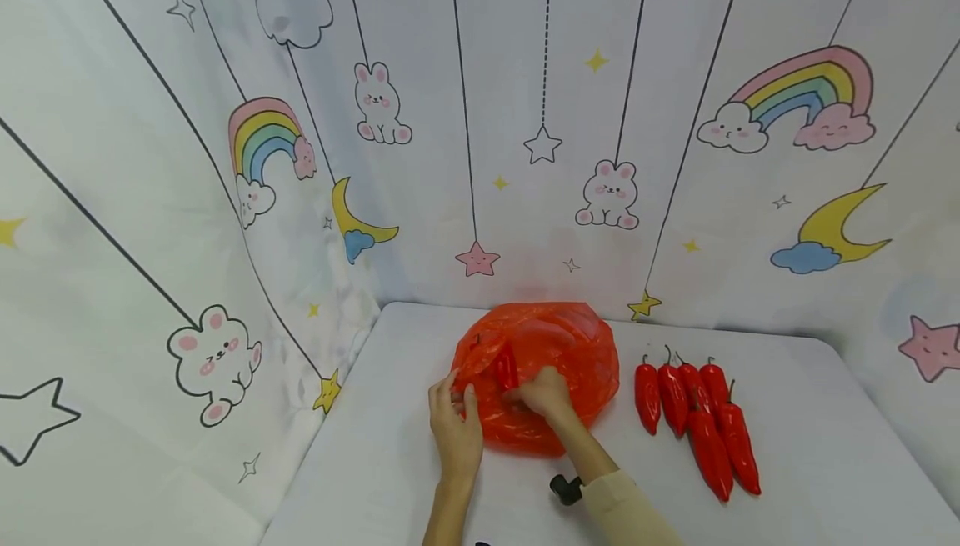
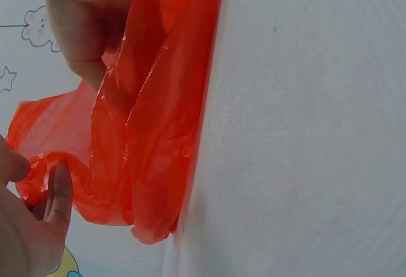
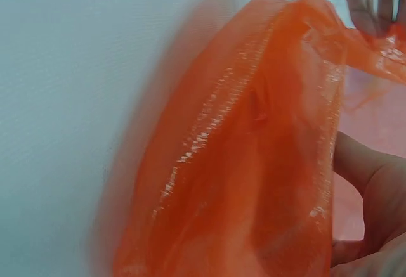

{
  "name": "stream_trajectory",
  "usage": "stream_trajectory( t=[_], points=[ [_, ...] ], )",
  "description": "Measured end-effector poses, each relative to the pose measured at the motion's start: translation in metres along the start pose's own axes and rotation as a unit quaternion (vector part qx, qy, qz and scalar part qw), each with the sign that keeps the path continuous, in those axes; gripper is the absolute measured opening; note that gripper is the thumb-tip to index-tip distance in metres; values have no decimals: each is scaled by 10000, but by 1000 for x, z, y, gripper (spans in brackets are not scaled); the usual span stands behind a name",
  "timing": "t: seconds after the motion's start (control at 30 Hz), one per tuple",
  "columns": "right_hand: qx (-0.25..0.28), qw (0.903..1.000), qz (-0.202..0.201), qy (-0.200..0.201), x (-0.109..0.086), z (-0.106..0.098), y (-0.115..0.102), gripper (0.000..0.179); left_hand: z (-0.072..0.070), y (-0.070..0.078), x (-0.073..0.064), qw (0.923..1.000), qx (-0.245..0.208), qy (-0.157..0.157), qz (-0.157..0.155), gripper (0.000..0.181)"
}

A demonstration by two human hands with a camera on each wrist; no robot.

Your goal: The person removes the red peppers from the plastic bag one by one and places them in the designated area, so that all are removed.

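A thin red plastic bag sits with its mouth open on the white table. My left hand pinches the bag's rim on the left side; thumb and fingers show at the crumpled film in the left wrist view. My right hand reaches into the mouth, its fingers curled at the lower end of a red chili pepper. In the left wrist view the right hand goes behind the bag wall, which hides its fingertips. The right wrist view shows its thumb beside the film, with the pepper hidden.
Several red chili peppers with dark stems lie in a loose group to the right of the bag. A small black object is by the right cuff. Behind the table hangs a white patterned cloth.
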State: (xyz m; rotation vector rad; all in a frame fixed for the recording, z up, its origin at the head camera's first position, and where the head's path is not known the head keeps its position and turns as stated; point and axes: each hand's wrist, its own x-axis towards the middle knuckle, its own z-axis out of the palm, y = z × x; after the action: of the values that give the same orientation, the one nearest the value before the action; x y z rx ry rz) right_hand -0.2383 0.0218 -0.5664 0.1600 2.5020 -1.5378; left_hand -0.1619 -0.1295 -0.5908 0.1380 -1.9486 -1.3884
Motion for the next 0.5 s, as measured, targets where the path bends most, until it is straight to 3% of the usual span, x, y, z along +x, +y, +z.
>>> stream_trajectory(
  t=[0.5],
  points=[
    [515, 9985, 10, -169, -17, -23, 3, 28, -2, 5, 0, 10000, 71, -41, -19, 35]
  ],
)
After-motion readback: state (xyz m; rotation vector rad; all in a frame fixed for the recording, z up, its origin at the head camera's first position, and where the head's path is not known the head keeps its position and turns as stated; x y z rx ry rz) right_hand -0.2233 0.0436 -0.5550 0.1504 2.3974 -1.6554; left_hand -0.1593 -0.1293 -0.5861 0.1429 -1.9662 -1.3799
